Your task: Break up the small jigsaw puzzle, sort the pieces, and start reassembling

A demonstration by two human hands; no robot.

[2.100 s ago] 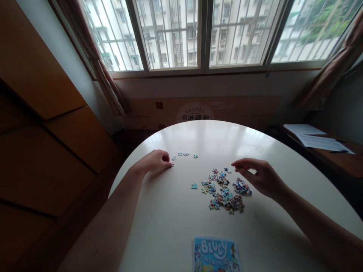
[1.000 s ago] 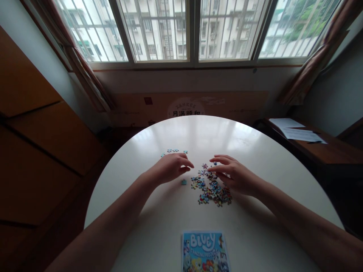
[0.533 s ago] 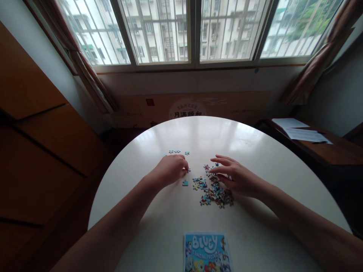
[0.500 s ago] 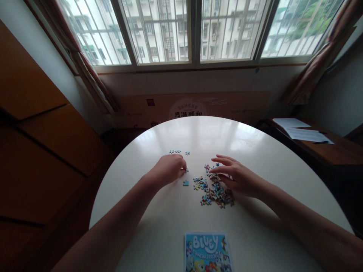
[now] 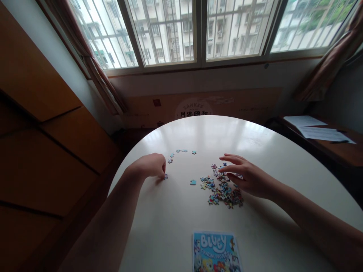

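On the left of the white table, my left hand (image 5: 153,166) is closed, its fingertips pinching a small puzzle piece (image 5: 166,176) at the table surface. Just beyond it, several laid-out puzzle pieces (image 5: 171,155) form a loose curve toward the back. A lone blue puzzle piece (image 5: 193,182) lies in the middle. My right hand (image 5: 241,172) hovers with fingers spread over the far part of a heap of mixed puzzle pieces (image 5: 224,192), holding nothing that I can see. Part of the heap is hidden beneath that hand.
A blue "Bluey" picture sheet (image 5: 216,251) lies at the near edge of view. The round white table (image 5: 170,219) fills the middle. Papers and pens rest on a brown side table (image 5: 334,145) at right. A wooden cabinet (image 5: 73,158) stands at left.
My left hand has moved left with the puzzle piece, away from the lone blue piece, uncovering pieces of the curve. My right hand stays over the heap. The view has shifted slightly.
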